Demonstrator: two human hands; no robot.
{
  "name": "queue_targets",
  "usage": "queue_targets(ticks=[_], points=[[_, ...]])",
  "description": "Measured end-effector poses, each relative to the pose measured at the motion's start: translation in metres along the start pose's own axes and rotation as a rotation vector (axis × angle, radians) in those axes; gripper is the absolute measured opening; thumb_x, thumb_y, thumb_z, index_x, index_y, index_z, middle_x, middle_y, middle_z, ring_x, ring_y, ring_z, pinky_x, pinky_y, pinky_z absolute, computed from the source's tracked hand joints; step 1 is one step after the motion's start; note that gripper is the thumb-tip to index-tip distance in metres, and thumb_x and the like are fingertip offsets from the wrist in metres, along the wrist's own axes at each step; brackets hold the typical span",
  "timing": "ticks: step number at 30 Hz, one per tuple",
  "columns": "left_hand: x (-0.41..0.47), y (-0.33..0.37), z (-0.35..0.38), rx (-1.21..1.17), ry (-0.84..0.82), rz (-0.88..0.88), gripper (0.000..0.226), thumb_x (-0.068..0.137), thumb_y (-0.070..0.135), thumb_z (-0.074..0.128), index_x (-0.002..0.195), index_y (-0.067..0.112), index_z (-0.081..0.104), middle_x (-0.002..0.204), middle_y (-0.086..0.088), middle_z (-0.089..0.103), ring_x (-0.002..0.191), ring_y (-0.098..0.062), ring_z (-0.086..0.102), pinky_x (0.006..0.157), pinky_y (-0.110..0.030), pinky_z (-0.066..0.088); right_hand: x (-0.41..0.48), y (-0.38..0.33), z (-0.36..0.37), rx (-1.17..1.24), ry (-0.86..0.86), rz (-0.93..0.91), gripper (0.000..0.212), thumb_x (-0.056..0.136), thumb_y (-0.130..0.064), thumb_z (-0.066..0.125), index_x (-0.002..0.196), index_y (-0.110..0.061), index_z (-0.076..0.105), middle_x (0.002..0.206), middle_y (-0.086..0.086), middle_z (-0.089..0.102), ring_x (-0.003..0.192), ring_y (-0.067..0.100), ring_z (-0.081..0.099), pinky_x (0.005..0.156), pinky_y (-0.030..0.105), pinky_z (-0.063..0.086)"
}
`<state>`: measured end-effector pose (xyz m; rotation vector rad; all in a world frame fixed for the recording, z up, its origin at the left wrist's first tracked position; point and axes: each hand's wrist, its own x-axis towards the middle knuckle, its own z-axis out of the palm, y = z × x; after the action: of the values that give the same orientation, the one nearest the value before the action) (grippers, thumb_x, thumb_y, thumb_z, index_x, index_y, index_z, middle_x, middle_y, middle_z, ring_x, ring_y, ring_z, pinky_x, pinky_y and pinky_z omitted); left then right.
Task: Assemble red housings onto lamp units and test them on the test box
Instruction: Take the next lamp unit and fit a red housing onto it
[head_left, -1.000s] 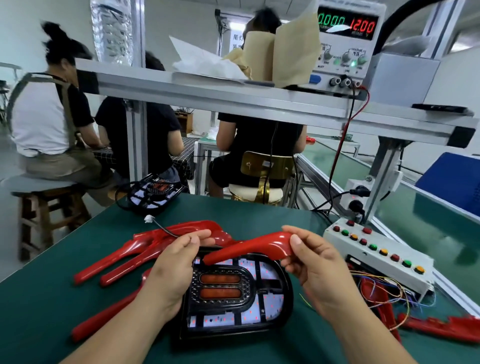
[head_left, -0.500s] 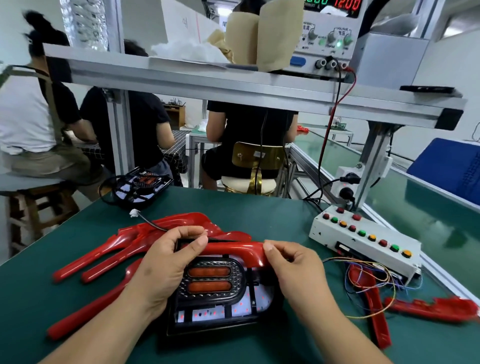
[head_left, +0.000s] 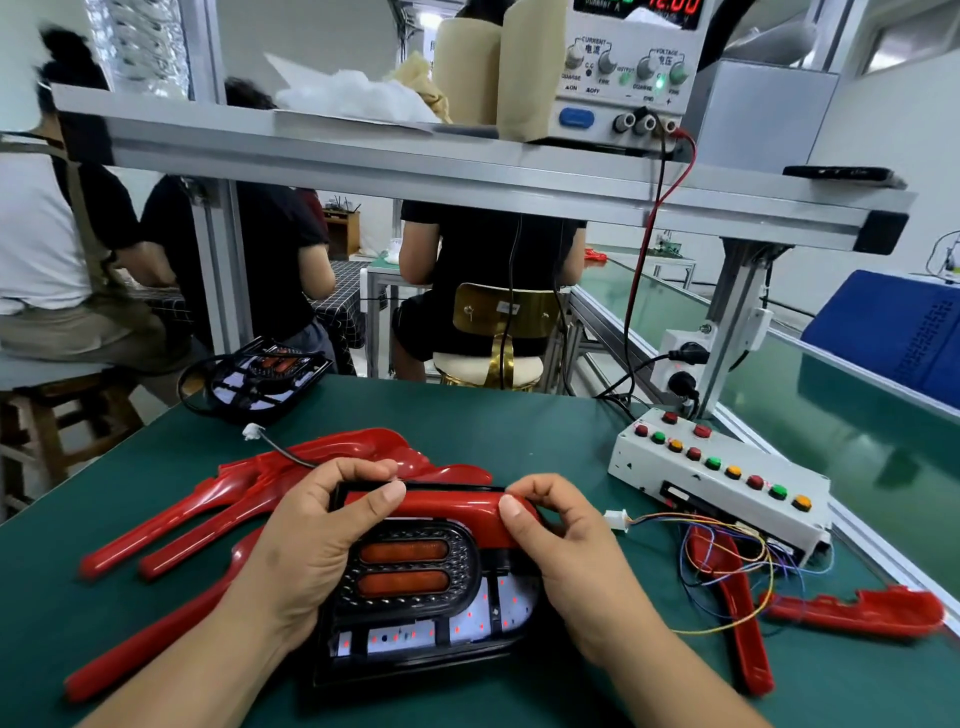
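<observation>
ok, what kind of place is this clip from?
Most likely a small lamp assembly line. The left hand and right hand grip a red housing on a lamp unit; spare housings lie beside it; a button-topped test box sits on the green mat; a bench power supply stands on the shelf above.

The left forearm (head_left: 208, 660) and right forearm (head_left: 660, 670) are showing bare from the frame's bottom edge up to the left hand (head_left: 306, 545) and right hand (head_left: 571, 556); short, plain fingernails (head_left: 393, 492) are showing on both thumbs.
</observation>
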<state>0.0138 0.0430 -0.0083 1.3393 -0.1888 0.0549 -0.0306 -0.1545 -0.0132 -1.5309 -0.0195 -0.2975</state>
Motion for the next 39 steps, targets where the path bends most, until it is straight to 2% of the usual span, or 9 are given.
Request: queue_targets(ticks=[3,9,14,18,21,25,29,32,39], points=[[0.0,0.0,0.0,-0.005,-0.003,0.001,0.029,0.063,0.024,0.075,0.089,0.012,0.068,0.104,0.01,0.074,0.092,0.001,0.068,0.074,-0.016,0.05,0.0,0.0,0.0,0.042,0.045,-0.021,0.008,0.085,-0.014,0.071,0.08,-0.02,0.069,0.08,-0.002,0.068,0.072,0.011,0.06,0.068,0.021,0.049],[-0.001,-0.001,-0.001,-0.016,0.0,-0.041,0.027,0.064,0.026,0.077,0.088,0.015,0.071,0.107,0.003,0.073,0.103,-0.025,0.068,0.083,-0.047,0.058,0.0,0.0,0.0,0.027,0.018,-0.013,0.008,0.085,-0.018,0.072,0.079,-0.023,0.07,0.088,0.011,0.068,0.079,0.018,0.06,0.077,0.032,0.051],[-0.001,0.0,0.0,-0.008,-0.025,-0.032,0.026,0.06,0.028,0.078,0.084,0.02,0.072,0.108,0.002,0.073,0.101,-0.02,0.069,0.08,-0.039,0.059,0.002,0.003,-0.001,-0.15,0.11,-0.068,0.011,0.084,-0.018,0.075,0.084,-0.029,0.072,0.103,0.006,0.066,0.094,0.018,0.065,0.092,0.034,0.05],[0.0,-0.002,0.0,0.006,-0.031,-0.035,0.017,0.059,0.026,0.078,0.075,0.024,0.071,0.107,0.003,0.074,0.098,-0.015,0.07,0.082,-0.038,0.057,0.003,0.008,-0.002,-0.196,0.135,0.032,0.025,0.084,-0.028,0.075,0.099,-0.037,0.058,0.11,-0.004,0.062,0.098,0.019,0.063,0.089,0.033,0.051],[0.002,-0.002,0.0,0.039,0.001,-0.003,0.014,0.061,0.025,0.077,0.073,0.025,0.071,0.103,0.008,0.074,0.093,-0.004,0.07,0.079,-0.023,0.05,0.006,0.007,-0.008,-0.21,0.081,0.159,0.043,0.078,-0.046,0.075,0.113,-0.03,0.055,0.116,-0.004,0.062,0.107,0.015,0.062,0.099,0.035,0.049],[0.001,-0.001,-0.001,0.048,-0.018,0.021,0.026,0.062,0.023,0.077,0.088,0.02,0.072,0.099,0.004,0.074,0.091,-0.007,0.069,0.078,-0.022,0.05,0.007,0.002,-0.012,-0.177,-0.085,0.201,0.059,0.071,-0.065,0.071,0.095,-0.011,0.068,0.094,0.01,0.074,0.081,0.015,0.068,0.083,0.04,0.054],[-0.001,0.001,-0.003,-0.052,-0.122,-0.133,0.031,0.069,0.024,0.073,0.099,0.023,0.07,0.101,-0.007,0.075,0.091,-0.024,0.073,0.063,-0.031,0.06,0.006,0.001,-0.012,-0.118,-0.056,0.111,0.055,0.075,-0.059,0.071,0.098,-0.01,0.065,0.086,0.005,0.073,0.075,0.011,0.066,0.069,0.026,0.053],[-0.003,0.008,-0.008,-0.041,-0.246,-0.216,0.033,0.068,0.035,0.074,0.1,0.029,0.069,0.103,-0.017,0.074,0.094,-0.036,0.072,0.067,-0.042,0.061,0.007,0.0,-0.013,-0.068,-0.055,0.047,0.047,0.074,-0.049,0.068,0.1,-0.01,0.066,0.092,0.008,0.075,0.08,0.017,0.068,0.074,0.03,0.056],[-0.005,0.006,0.001,-0.131,-0.14,-0.131,0.017,0.072,0.016,0.07,0.088,0.019,0.066,0.082,-0.018,0.073,0.068,-0.038,0.072,0.051,-0.041,0.058,0.004,-0.005,-0.015,-0.061,-0.138,-0.017,0.025,0.079,-0.037,0.072,0.103,-0.029,0.071,0.105,0.0,0.074,0.096,0.014,0.07,0.081,0.022,0.052]])
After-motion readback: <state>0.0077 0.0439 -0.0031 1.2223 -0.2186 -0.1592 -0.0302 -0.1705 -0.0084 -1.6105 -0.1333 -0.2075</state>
